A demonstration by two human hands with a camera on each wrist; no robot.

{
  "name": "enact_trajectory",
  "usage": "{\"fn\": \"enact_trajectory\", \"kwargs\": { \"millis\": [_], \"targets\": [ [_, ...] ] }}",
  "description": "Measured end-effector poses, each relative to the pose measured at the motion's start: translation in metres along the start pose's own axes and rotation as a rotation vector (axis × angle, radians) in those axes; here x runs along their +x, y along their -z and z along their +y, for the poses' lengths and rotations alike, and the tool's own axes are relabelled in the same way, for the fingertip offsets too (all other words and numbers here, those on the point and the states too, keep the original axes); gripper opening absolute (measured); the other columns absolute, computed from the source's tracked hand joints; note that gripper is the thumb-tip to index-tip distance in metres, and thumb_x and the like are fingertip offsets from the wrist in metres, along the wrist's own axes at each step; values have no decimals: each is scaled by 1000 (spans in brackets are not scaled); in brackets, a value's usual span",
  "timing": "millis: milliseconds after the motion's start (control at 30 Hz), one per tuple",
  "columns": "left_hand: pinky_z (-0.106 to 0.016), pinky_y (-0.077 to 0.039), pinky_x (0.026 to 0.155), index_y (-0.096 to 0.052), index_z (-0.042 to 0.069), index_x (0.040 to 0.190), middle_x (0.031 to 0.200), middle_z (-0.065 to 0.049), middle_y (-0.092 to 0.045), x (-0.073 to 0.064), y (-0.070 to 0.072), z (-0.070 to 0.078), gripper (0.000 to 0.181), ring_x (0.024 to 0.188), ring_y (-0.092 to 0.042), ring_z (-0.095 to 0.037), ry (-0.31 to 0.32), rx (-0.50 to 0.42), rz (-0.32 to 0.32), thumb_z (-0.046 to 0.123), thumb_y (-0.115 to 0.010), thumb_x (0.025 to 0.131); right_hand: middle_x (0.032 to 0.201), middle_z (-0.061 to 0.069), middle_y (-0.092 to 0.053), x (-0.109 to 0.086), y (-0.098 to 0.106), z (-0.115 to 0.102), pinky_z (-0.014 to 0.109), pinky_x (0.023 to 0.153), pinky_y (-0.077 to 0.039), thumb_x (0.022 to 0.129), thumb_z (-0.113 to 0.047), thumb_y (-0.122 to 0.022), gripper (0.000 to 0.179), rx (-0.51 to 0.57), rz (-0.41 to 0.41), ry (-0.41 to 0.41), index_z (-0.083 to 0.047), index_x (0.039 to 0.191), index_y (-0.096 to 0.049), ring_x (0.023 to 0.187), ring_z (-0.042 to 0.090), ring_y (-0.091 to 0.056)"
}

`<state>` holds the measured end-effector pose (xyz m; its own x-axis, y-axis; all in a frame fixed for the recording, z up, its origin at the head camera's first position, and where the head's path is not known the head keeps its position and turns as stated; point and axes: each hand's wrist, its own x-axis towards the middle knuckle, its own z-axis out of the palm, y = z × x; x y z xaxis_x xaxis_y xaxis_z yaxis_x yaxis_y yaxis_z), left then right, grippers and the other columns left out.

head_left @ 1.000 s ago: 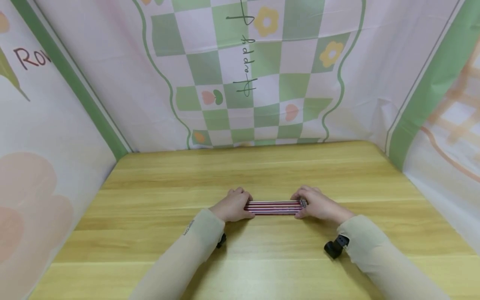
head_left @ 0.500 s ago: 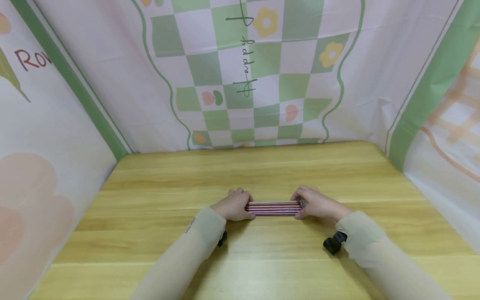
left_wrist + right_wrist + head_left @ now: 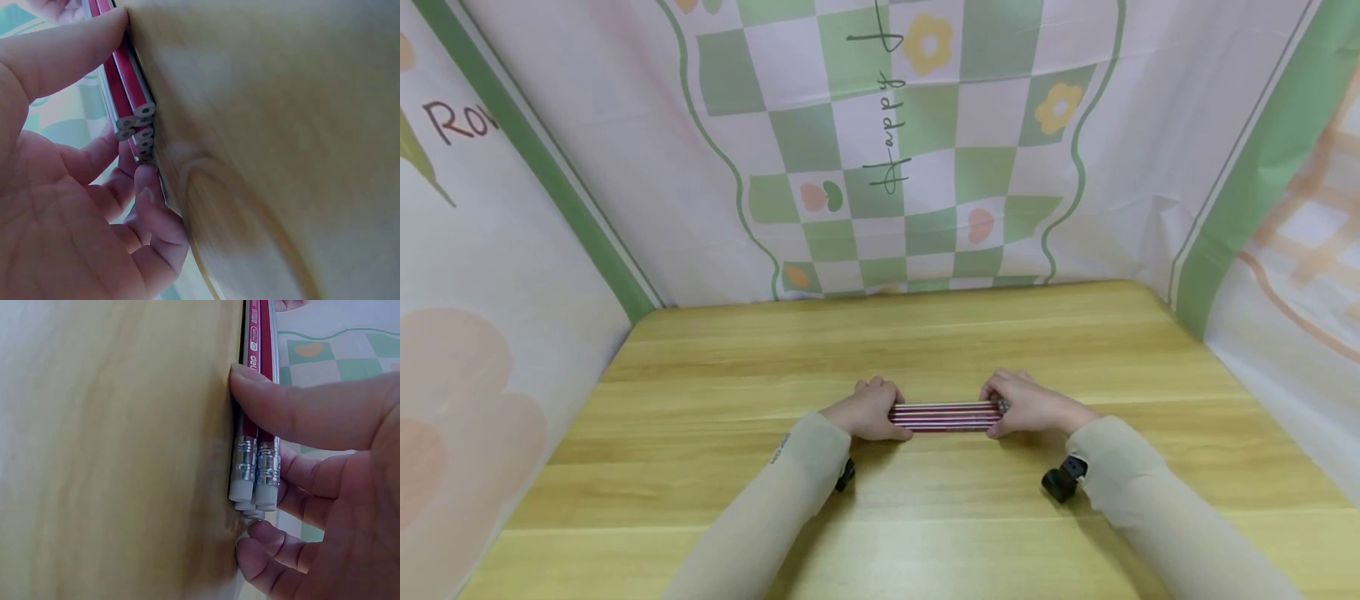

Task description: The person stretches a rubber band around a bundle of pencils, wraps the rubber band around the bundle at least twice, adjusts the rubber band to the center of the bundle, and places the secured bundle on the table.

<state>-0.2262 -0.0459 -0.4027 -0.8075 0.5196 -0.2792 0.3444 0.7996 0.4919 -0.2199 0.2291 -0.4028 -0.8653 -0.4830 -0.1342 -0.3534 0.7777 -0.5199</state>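
Observation:
A bundle of red-and-white striped pencils [image 3: 946,417] lies crosswise on the wooden table, a hand at each end. My left hand [image 3: 868,413] grips the left end, thumb on the near side and fingers on the far side. In the left wrist view, the flat unsharpened pencil ends [image 3: 142,119] show between thumb and fingers. With thumb and fingers my right hand [image 3: 1032,407] holds the other end. White erasers [image 3: 267,495] in silver metal bands stick out there in the right wrist view, at slightly uneven lengths. The hands cover parts of the bundle.
The wooden table [image 3: 760,342] has rounded far corners. Behind it hangs a green-and-white checked cloth [image 3: 880,150], with printed cloths on the left and right sides. A small black camera [image 3: 1063,479] sits under my right wrist.
Both hands keep hold of the pencils, which stay nearly in place. My right wrist has shifted slightly left and away from me.

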Motion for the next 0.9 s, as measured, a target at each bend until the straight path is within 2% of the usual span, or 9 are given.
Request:
{"fn": "enact_trajectory", "kwargs": {
  "millis": [200, 367, 567, 767, 900],
  "targets": [
    [-30, -38, 87, -60, 8, 115, 104, 0, -52, 5, -1, -4, 45, 95, -39, -17, -16, 12, 1, 36, -79, 84, 104, 5, -57, 2, 2, 0, 42, 87, -43, 71, -18, -85, 42, -9, -31, 1, -7, 104, -61, 101, 28, -48],
    [-30, -38, 87, -60, 8, 116, 105, 0, -53, 7, -1, -6, 46, 95, -41, -17, -20, 21, -11, 36, -80, 84, 100, 4, -54, 4, 4, 0, 38, 83, -41, 72, -17, -85, 42, -6, -66, -2, -6, 103, -60, 97, 25, -47],
    [-31, -41, 88, -61, 5, 117, 107, -2, -57, 8, 0, -5, 49, 96, -45, -17, -4, 42, -18, 37, -79, 85, 97, 3, -60, 5, 6, -2, 36, 79, -43, 74, -18, -83, 36, -38, -77, 5, -6, 101, -63, 91, 20, -51],
    [-30, -42, 84, -64, 6, 111, 98, 1, -58, 7, 1, -3, 42, 89, -47, -14, -5, 77, -20, 37, -77, 87, 95, 4, -64, 4, 6, -5, 37, 79, -47, 78, -21, -82, 35, -82, -66, 17, -3, 102, -65, 87, 18, -55],
    [-28, -41, 76, -67, 9, 99, 86, 3, -59, 7, 1, -2, 32, 78, -47, -13, -14, 79, -22, 36, -77, 87, 91, 2, -64, 3, 7, -7, 34, 75, -46, 80, -20, -81, 31, -90, -78, 25, -2, 100, -66, 82, 15, -54]
  ]
}}
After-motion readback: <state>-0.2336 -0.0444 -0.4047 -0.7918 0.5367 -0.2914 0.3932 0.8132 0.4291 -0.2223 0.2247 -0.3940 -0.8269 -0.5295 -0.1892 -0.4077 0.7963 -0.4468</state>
